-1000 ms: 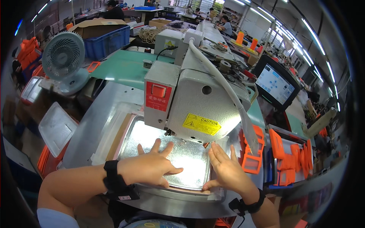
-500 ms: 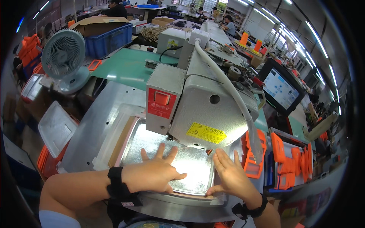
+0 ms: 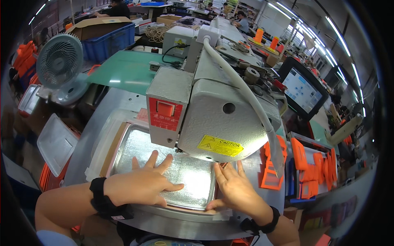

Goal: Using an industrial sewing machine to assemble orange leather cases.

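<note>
The left hand (image 3: 141,184) is lying flat, fingers spread, on a shiny silver quilted sheet (image 3: 186,174) that is sitting inside a pale rectangular frame (image 3: 107,141) on the grey metal machine bed (image 3: 102,110). The right hand (image 3: 234,188) is also open and pressing palm down, at the sheet's right edge, with its thumb reaching along the near edge toward the left hand. Neither hand is gripping anything; both are simply holding the sheet down.

Just beyond the fingertips, the large grey sewing-machine head (image 3: 217,119) with a red panel and a yellow warning sticker is hanging over the far part of the sheet. The needle area under it is hidden, so whether any stitching is running cannot be told.

Judging by this, the sheet is already lying in the frame and appears squared to it, so the placing seems nearly finished; the smoothing and pressing are what is going on, and no stitched line is showing on the visible part yet.

To the right of the right hand, flat orange plastic pieces (image 3: 305,164) are standing in a rack. Far off to the left, beyond the left hand, a white desk fan (image 3: 59,61) is standing.
</note>
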Available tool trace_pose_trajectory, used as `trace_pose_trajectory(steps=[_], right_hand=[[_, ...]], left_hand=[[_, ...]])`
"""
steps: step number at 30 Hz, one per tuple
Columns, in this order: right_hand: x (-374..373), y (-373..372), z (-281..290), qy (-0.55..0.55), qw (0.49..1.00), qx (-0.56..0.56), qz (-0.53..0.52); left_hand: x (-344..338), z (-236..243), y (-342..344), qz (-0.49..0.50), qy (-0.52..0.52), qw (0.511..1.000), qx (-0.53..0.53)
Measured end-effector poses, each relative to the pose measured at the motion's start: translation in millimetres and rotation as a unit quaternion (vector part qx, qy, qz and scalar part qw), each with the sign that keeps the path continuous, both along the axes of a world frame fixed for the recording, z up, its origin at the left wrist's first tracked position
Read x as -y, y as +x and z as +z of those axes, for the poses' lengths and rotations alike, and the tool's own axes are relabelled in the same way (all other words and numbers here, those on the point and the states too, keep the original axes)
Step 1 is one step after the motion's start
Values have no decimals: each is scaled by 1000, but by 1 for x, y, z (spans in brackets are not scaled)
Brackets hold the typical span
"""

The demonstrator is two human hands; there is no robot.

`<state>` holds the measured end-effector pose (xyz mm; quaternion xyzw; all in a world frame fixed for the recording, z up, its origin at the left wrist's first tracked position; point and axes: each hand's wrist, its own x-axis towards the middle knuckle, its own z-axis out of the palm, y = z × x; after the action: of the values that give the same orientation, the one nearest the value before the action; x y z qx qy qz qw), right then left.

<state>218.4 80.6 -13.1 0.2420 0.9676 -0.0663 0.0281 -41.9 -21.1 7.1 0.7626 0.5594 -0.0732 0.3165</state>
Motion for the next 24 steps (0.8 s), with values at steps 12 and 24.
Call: trace_pose_trajectory(steps=[12, 24], right_hand=[[-13, -16, -3, 6, 1000, 16, 16], [-49, -21, -8, -64, 997, -29, 27]], left_hand=[[-13, -3, -19, 7, 13, 1000, -2], [-46, -4, -34, 23, -26, 998, 44]])
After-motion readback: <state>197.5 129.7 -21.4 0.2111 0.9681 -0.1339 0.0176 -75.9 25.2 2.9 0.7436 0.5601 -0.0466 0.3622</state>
